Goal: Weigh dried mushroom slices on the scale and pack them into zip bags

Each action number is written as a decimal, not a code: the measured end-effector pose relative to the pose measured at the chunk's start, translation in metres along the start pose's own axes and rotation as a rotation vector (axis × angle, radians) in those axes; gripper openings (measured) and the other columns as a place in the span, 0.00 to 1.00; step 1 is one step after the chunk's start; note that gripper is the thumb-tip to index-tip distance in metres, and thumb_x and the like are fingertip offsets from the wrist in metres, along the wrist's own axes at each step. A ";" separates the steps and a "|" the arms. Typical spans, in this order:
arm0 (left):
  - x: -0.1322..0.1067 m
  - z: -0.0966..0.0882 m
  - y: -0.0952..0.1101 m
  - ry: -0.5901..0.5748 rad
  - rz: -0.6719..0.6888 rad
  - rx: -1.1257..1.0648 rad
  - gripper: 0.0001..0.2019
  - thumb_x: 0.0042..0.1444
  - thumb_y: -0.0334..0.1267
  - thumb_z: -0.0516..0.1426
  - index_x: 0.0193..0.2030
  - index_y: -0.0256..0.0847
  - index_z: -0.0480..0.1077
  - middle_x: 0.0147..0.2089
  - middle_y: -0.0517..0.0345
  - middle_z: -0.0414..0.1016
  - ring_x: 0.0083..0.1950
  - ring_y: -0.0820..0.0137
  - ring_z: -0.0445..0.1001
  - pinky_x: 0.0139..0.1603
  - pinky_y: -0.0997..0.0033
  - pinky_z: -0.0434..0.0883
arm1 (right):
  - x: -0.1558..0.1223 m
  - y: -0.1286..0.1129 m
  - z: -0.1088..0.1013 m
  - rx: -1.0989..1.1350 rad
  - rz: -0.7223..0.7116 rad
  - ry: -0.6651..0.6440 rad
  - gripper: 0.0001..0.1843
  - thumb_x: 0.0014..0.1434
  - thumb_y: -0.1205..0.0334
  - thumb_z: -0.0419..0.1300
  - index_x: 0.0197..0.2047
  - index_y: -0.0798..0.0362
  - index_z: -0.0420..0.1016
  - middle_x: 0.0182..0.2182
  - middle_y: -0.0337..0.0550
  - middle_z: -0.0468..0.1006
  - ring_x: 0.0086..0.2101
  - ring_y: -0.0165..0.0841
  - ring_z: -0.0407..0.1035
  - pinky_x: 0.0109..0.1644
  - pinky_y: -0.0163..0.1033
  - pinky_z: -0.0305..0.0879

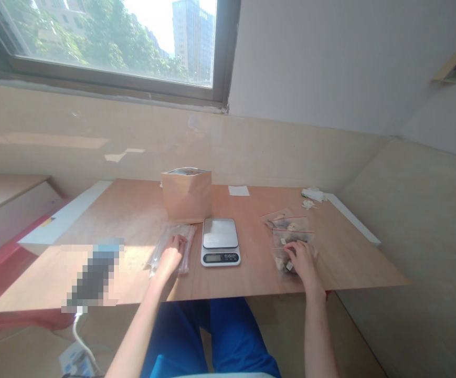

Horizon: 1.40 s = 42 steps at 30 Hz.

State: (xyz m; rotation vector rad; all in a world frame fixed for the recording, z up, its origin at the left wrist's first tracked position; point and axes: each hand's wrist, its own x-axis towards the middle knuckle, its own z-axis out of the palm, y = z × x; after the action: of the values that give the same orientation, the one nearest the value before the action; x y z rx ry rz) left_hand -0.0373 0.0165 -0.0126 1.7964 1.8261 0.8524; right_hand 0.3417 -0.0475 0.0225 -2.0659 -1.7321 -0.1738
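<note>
My left hand rests palm down on a stack of empty clear zip bags lying left of a small digital kitchen scale; its fingers are curled slightly on the top bag. My right hand lies on a pile of filled clear zip bags with red seal lines, right of the scale, fingers bent over the nearest bag. A brown paper pouch stands upright and open behind the scale.
All of this sits on a wooden board tabletop under a window. A white slip of paper and small white scraps lie at the far edge. A blurred dark object with a white cable lies at the near left.
</note>
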 end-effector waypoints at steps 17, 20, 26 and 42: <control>-0.074 -0.011 0.144 -0.207 0.056 -0.839 0.19 0.60 0.51 0.44 0.46 0.40 0.65 0.38 0.55 0.71 0.40 0.69 0.70 0.40 0.71 0.68 | -0.022 -0.209 -0.047 1.129 0.056 -0.034 0.14 0.60 0.55 0.52 0.36 0.51 0.76 0.33 0.44 0.76 0.33 0.33 0.71 0.35 0.36 0.68; -0.070 -0.015 0.132 -0.104 0.031 -0.810 0.19 0.59 0.52 0.44 0.44 0.41 0.65 0.37 0.56 0.70 0.40 0.69 0.70 0.41 0.71 0.68 | -0.027 -0.215 -0.042 1.223 -0.051 -0.118 0.15 0.62 0.58 0.49 0.41 0.49 0.77 0.38 0.44 0.76 0.40 0.33 0.70 0.44 0.37 0.68; -0.058 -0.015 0.112 -0.039 -0.051 -0.764 0.19 0.58 0.52 0.45 0.42 0.40 0.65 0.38 0.54 0.72 0.41 0.67 0.71 0.42 0.69 0.68 | -0.026 -0.216 -0.020 1.227 -0.116 -0.228 0.11 0.59 0.60 0.54 0.41 0.50 0.76 0.40 0.44 0.75 0.40 0.32 0.70 0.42 0.36 0.69; -0.051 -0.033 0.099 -0.169 0.047 -0.543 0.20 0.55 0.55 0.46 0.25 0.40 0.60 0.25 0.60 0.62 0.30 0.70 0.62 0.32 0.72 0.61 | -0.034 -0.215 -0.018 0.762 -0.211 -0.255 0.10 0.60 0.58 0.50 0.28 0.50 0.65 0.25 0.37 0.73 0.27 0.32 0.68 0.31 0.34 0.59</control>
State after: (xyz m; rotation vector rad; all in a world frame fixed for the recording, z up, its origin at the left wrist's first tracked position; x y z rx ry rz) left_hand 0.0143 -0.0417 0.0737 1.5084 1.2895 1.0550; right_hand 0.1308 -0.0590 0.0790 -1.3853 -1.7754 0.6197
